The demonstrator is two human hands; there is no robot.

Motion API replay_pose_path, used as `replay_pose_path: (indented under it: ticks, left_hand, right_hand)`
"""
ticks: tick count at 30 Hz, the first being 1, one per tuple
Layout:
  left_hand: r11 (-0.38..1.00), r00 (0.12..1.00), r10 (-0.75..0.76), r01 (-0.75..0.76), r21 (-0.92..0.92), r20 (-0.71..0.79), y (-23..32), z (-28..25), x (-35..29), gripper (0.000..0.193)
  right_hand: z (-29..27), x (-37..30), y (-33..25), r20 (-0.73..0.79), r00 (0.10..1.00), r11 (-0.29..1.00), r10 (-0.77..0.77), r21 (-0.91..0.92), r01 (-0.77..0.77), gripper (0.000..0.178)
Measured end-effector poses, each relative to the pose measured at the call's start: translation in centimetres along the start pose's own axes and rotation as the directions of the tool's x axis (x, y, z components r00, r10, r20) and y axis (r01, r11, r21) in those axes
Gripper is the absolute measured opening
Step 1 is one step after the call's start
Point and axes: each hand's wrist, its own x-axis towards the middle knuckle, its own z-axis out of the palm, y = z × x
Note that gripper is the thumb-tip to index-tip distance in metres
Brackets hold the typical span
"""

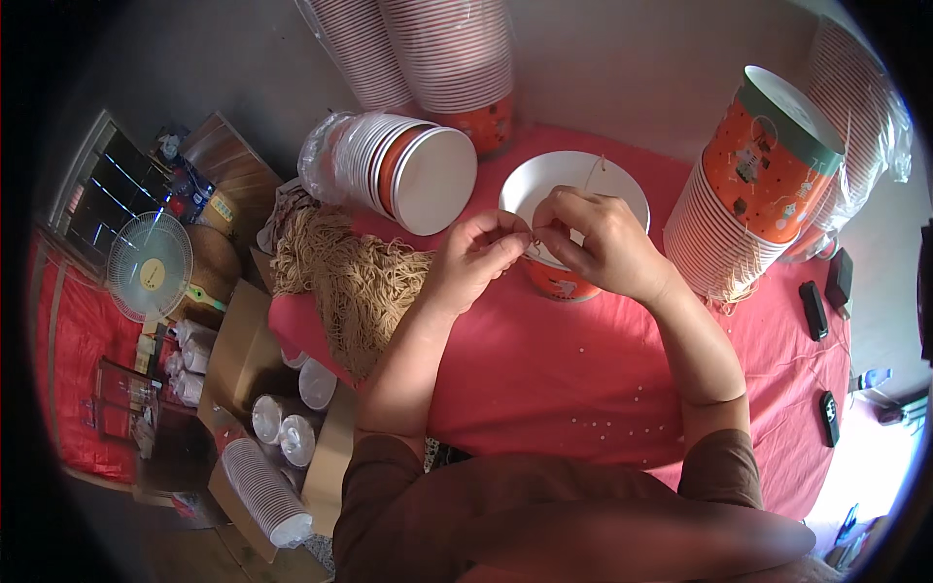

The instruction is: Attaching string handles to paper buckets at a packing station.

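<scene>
A paper bucket, white inside and orange outside, stands on the red-covered table in front of me. Both hands are together over its near left rim. My left hand is closed, thumb and forefinger pinching a thin tan string. My right hand pinches the same string close beside it, fingertips nearly touching. The string's exact shape between the fingers is too small to make out. Another bit of string shows at the bucket's far rim. Left of my left forearm lies a heap of tan strings.
Nested paper buckets lie sideways at the back left, with tall stacks behind. To the right rises an orange bucket stack with strings at its base. Dark small devices sit at the right edge. A carton holds wrapped cups.
</scene>
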Motion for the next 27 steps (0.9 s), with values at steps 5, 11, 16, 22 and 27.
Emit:
replay_pose_path:
  ticks: [5,11,16,22,27]
  left_hand:
    - [0.999,0.996,-0.025,0.029,-0.042,0.087,0.2,-0.7,-0.1,0.011]
    - [0.991,0.997,0.079,-0.081,0.107,0.019,-0.1,0.2,-0.1,0.013]
    - [0.960,0.991,0.131,-0.129,0.250,0.010,-0.2,0.4,-0.3,0.010]
    - [0.776,0.927,0.373,-0.332,0.537,0.034,-0.2,1.1,-0.2,0.014]
    - [0.609,0.833,0.544,-0.478,0.633,0.106,-0.2,1.1,-0.1,0.015]
  right_hand:
    - [0.2,0.0,0.0,-0.010,1.000,1.000,0.021,-0.006,-0.021,0.013]
    - [0.2,-0.2,0.0,0.005,0.999,0.999,0.039,0.037,-0.039,0.012]
    - [0.0,-0.2,0.0,0.128,0.964,0.952,0.235,0.169,-0.254,0.008]
    - [-0.4,-0.2,-0.1,0.239,0.905,0.866,0.353,0.283,-0.412,0.006]
    - [-0.6,-0.2,0.5,0.361,0.838,0.751,0.408,0.389,-0.533,0.007]
